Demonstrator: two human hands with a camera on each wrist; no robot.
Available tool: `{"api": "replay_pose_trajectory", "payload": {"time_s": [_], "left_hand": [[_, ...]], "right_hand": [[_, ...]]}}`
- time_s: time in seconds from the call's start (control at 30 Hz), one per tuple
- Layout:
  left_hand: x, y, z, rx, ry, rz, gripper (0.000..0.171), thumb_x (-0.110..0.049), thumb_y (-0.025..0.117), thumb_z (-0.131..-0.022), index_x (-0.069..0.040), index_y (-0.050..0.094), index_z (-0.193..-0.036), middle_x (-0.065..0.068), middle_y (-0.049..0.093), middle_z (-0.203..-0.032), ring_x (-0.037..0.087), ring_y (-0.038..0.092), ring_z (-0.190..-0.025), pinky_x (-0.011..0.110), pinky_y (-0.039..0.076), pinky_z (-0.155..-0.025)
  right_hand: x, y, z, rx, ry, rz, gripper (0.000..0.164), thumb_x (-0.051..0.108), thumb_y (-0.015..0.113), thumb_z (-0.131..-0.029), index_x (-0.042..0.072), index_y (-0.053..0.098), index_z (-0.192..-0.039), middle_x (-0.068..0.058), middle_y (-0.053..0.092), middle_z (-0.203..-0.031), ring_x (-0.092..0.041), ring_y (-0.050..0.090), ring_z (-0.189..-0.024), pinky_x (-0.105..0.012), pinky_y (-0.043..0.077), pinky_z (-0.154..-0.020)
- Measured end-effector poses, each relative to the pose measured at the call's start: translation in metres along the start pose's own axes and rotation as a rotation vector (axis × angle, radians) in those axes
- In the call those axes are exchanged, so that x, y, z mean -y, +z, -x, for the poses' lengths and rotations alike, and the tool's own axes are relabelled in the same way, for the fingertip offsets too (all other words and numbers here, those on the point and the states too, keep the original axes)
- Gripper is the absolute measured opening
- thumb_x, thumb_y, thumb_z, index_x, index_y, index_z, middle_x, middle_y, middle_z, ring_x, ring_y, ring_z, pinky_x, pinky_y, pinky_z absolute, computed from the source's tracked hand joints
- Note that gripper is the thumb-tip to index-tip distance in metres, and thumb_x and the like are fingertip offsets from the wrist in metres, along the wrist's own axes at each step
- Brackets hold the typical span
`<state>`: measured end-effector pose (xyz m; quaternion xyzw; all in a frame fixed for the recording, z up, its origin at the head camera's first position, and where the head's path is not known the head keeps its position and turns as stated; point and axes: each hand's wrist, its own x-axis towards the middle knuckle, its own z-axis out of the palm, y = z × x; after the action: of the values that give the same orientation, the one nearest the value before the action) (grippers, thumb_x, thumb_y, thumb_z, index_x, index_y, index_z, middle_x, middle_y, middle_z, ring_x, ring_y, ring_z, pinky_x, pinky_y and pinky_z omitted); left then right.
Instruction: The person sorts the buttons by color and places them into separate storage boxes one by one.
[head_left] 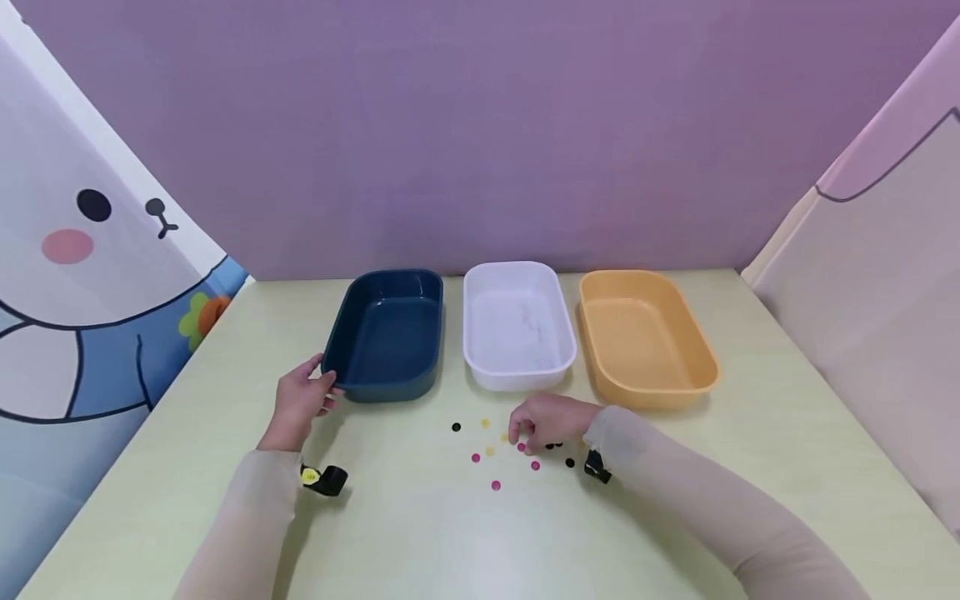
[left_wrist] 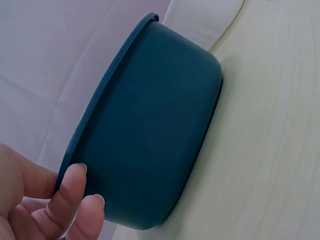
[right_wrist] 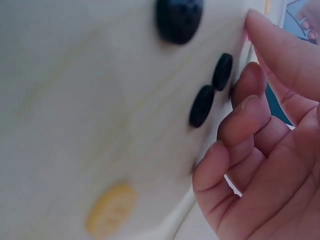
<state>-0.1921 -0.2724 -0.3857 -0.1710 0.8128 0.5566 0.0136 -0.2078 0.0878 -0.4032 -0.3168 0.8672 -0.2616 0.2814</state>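
Observation:
At the left, my left hand [head_left: 300,400] grips the near-left corner of a dark blue tray [head_left: 385,392]. In the left wrist view the fingers [left_wrist: 75,185] curl at the rim and outer wall of this tray [left_wrist: 150,115]. My right hand [head_left: 553,419] is low over a scatter of small buttons, palm down. Its thumb and index fingertips come together around a pink button [head_left: 521,447] at the tabletop; the other fingers [right_wrist: 245,120] are curled in. Beside them lie black buttons [right_wrist: 202,106] and a yellow button [right_wrist: 112,210].
A white tray [head_left: 517,379] stands in the middle and an orange tray [head_left: 652,396] at the right. More pink buttons [head_left: 496,485], yellow buttons [head_left: 485,423] and a black button [head_left: 456,427] lie on the pale table [head_left: 420,533]. A purple backdrop [head_left: 480,133] rises behind the trays.

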Motion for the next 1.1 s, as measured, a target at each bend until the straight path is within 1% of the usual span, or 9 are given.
{"api": "replay_pose_trajectory", "payload": {"time_s": [0.1,0.23,0.4,0.5,0.67,0.83,0.97,1.1], "left_hand": [[0.0008,-0.0009,-0.0002,-0.004,0.016,0.004,0.056,-0.01,0.043,-0.1,0.003,0.021,-0.15,-0.013,0.061,-0.061,0.005,0.056,-0.05,0.022,0.043,-0.055],[0.0015,-0.0012,0.0006,-0.003,0.013,0.007,0.056,-0.01,0.043,-0.1,0.003,0.021,-0.15,-0.013,0.061,-0.06,0.004,0.055,-0.049,0.022,0.043,-0.055],[0.0,-0.001,0.0003,0.011,0.009,0.003,0.056,-0.01,0.042,-0.1,0.001,0.02,-0.151,-0.012,0.061,-0.061,0.005,0.056,-0.05,0.022,0.042,-0.056],[-0.0018,-0.0001,-0.0003,0.021,0.013,0.017,0.056,-0.01,0.041,-0.101,0.001,0.019,-0.151,-0.012,0.06,-0.059,0.005,0.055,-0.049,0.021,0.042,-0.055],[-0.0029,0.0007,0.0011,0.017,0.009,0.05,0.056,-0.008,0.04,-0.101,0.001,0.018,-0.151,-0.012,0.059,-0.057,0.004,0.053,-0.047,0.02,0.041,-0.052],[-0.0038,0.0008,0.002,0.004,-0.007,0.076,0.057,-0.008,0.042,-0.101,0.0,0.017,-0.152,-0.011,0.06,-0.058,0.004,0.052,-0.047,0.02,0.043,-0.052],[-0.0038,0.0012,0.0023,-0.001,-0.02,0.09,0.057,-0.008,0.042,-0.101,-0.001,0.017,-0.152,-0.012,0.06,-0.058,0.005,0.05,-0.046,0.019,0.045,-0.053],[-0.003,0.0017,0.0025,-0.003,-0.026,0.097,0.057,-0.008,0.042,-0.101,-0.001,0.017,-0.152,-0.011,0.06,-0.059,0.005,0.048,-0.046,0.018,0.045,-0.051]], "right_hand": [[-0.001,0.0003,-0.0012,-0.001,-0.011,0.001,0.019,-0.002,0.073,-0.079,0.016,0.07,-0.084,0.004,0.048,-0.065,-0.009,0.043,-0.062,-0.023,0.038,-0.06],[-0.0014,0.0006,-0.0006,0.007,-0.02,0.006,0.019,-0.002,0.073,-0.08,0.017,0.071,-0.081,0.006,0.048,-0.064,-0.008,0.044,-0.063,-0.022,0.038,-0.061],[-0.0019,-0.0002,-0.0004,0.022,-0.023,0.009,0.019,-0.001,0.073,-0.081,0.018,0.07,-0.082,0.007,0.05,-0.066,-0.008,0.045,-0.065,-0.023,0.04,-0.062],[-0.0019,-0.0016,-0.0011,0.032,-0.021,0.019,0.02,-0.001,0.073,-0.081,0.018,0.07,-0.082,0.006,0.05,-0.067,-0.009,0.045,-0.066,-0.023,0.04,-0.063],[-0.0009,-0.0014,-0.0025,0.043,-0.027,0.06,0.02,-0.001,0.072,-0.082,0.018,0.067,-0.081,0.006,0.05,-0.067,-0.008,0.045,-0.064,-0.023,0.041,-0.063],[0.0015,-0.0005,-0.0017,0.056,-0.05,0.124,0.025,-0.008,0.066,-0.083,0.017,0.064,-0.082,0.008,0.053,-0.069,-0.007,0.046,-0.066,-0.023,0.042,-0.067],[0.0031,-0.0003,-0.0002,0.073,-0.051,0.125,0.03,-0.014,0.058,-0.083,0.015,0.063,-0.083,0.009,0.057,-0.072,-0.006,0.048,-0.068,-0.023,0.044,-0.069],[0.0039,-0.0003,0.0005,0.084,-0.04,0.119,0.032,-0.015,0.053,-0.084,0.016,0.062,-0.084,0.01,0.058,-0.073,-0.006,0.05,-0.069,-0.023,0.044,-0.071]]}}
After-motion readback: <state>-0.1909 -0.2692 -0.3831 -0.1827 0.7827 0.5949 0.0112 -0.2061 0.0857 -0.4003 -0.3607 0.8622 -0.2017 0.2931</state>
